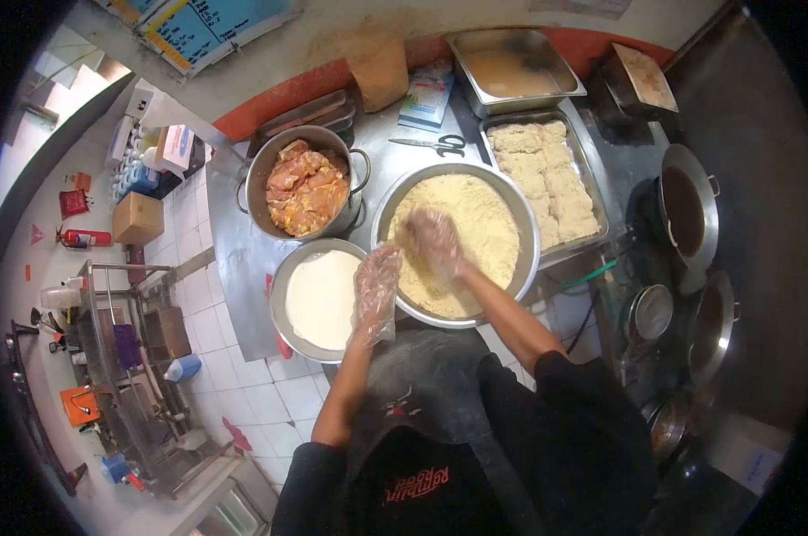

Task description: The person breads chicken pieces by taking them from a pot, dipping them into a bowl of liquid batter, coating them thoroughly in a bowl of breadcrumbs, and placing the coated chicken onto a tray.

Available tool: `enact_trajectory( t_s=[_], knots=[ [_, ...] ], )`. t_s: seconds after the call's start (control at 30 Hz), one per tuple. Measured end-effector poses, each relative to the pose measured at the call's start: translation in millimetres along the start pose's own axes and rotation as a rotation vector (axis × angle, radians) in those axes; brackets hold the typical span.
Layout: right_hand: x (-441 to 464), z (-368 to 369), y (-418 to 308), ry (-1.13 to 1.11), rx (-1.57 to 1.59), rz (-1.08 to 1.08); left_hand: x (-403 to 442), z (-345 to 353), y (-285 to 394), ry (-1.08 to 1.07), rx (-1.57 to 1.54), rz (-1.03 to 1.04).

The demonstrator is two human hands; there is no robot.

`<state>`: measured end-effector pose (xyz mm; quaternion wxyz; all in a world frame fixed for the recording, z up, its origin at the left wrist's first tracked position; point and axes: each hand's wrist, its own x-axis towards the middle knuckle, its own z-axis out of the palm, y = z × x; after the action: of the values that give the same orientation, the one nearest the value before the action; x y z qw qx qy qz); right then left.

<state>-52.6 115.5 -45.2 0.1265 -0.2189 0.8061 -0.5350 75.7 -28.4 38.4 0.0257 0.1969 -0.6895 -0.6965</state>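
Observation:
Both hands wear clear plastic gloves. My right hand (433, 243) is in a wide metal bowl (531, 234) of pale yellow breading (475, 210), over its left part; motion blurs its fingers, and I cannot tell if it holds anything. My left hand (379, 284) is beside that bowl's left rim, over the right edge of a smaller metal bowl (279, 299) of white liquid (322, 299). Its fingers look stretched out, with nothing visible in them. A metal pot (259, 196) of raw marinated meat (307, 188) stands behind the white liquid.
Breaded pieces (547, 179) fill a tray (592, 234) at the right. Behind it stands a deep steel pan (516, 76) of cloudy liquid. Scissors (431, 143) and a blue-white packet (426, 96) lie on the steel table (234, 268). Pans of brown liquid (683, 213) stand far right.

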Motion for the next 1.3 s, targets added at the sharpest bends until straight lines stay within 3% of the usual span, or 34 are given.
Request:
enact_trajectory(
  t_s=[0.1, 0.13, 0.2, 0.3, 0.37, 0.43, 0.47, 0.5, 0.53, 0.57, 0.63, 0.7, 0.73, 0.8, 0.83, 0.87, 0.9, 1.0, 1.03, 1.1, 1.17, 1.23, 1.3],
  knots=[
    [28, -17, -9, -0.035, 0.029, 0.028, -2, 5, 2, 0.021, -0.084, -0.049],
    [31, -31, -40, 0.058, 0.396, 0.171, 1, 5, 9, 0.022, -0.087, -0.043],
    [21, -45, -63, 0.143, 0.762, 0.331, -8, 3, 23, -0.052, 0.125, -0.021],
    [8, -88, -54, 0.008, 0.766, 0.367, -9, 4, 10, -0.033, 0.006, -0.084],
    [-15, -106, -41, 0.032, 0.461, 0.553, -13, 2, 16, -0.068, 0.025, -0.104],
    [-26, -113, -31, -0.055, 0.475, 0.556, -9, 1, -1, -0.114, 0.053, -0.131],
    [-32, -113, -29, -0.135, 0.494, 0.56, 1, 3, -35, -0.19, -0.238, -0.183],
    [-36, -121, -53, -0.122, 0.272, 0.535, 7, 3, -56, -0.265, -0.529, -0.233],
    [-40, -129, -78, -0.107, 0.049, 0.52, 9, 7, -59, -0.264, -0.528, -0.237],
    [-37, -141, -98, -0.33, -0.177, 0.394, 15, 15, -58, -0.347, -0.261, -0.037],
    [-34, -149, -101, -0.543, -0.402, 0.261, 30, 34, -42, -0.428, 0.01, 0.162],
    [-33, -154, -93, -0.391, -0.366, 0.25, 40, 54, 5, -0.716, -1.087, -0.601],
    [-32, -160, -95, -0.338, -0.355, 0.247, 36, 59, 16, -0.727, -1.085, -0.603],
    [-34, -187, -121, -0.242, 0.116, 0.433, 31, 67, 28, -0.656, -0.67, -0.416],
    [-41, -185, -85, -0.092, 0.037, 0.214, 37, 68, 9, -0.512, -0.816, -0.562],
    [-46, -183, -59, -0.088, 0.037, 0.219, 38, 65, -1, -0.516, -0.815, -0.567],
    [-50, -182, -36, -0.051, -0.319, 0.092, 36, 60, -9, -0.509, -0.774, -0.502],
    [-65, -163, 8, 0.07, -0.512, 0.239, 15, 41, 14, -0.494, -0.703, -0.349],
    [-74, -153, 46, 0.112, -0.703, 0.057, 5, 37, 31, -0.423, -0.531, -0.305],
    [-79, -146, 32, 0.148, -0.888, -0.124, 8, 29, 29, -0.363, -0.374, -0.235],
    [-76, -140, -4, 0.191, -0.433, 0.203, 3, 20, 18, -0.394, -0.423, -0.206],
    [-79, -137, 13, 0.09, -0.454, 0.243, 1, 20, 15, -0.426, -0.472, -0.175],
    [-82, -131, 9, -0.009, -0.473, 0.281, 1, 24, 14, -0.398, -0.573, -0.353]
  ],
)
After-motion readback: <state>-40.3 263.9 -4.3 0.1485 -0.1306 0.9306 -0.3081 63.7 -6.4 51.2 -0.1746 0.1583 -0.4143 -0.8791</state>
